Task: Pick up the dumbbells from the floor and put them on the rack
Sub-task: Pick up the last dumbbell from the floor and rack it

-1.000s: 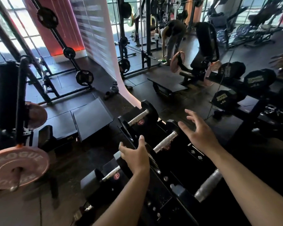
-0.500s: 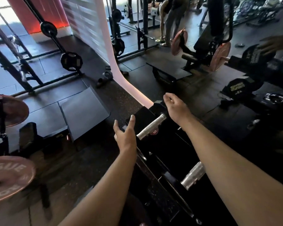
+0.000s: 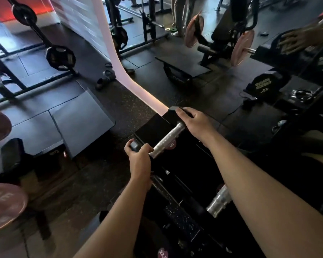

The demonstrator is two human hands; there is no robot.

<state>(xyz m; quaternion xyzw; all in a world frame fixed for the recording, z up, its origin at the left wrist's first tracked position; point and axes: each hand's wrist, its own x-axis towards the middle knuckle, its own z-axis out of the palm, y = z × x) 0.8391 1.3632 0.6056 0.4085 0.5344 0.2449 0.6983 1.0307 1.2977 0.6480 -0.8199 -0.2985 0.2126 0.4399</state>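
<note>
Dark speckled gym floor (image 3: 119,107) (rubber tiles); left hand (image 3: 139,161) and right hand (image 3: 195,121) clamp the dumbbell (image 3: 167,140) ends

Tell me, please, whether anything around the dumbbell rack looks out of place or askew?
Only one thing: a small dumbbell lies loose on the floor by the pink-lit wall base, off any rack.
</note>
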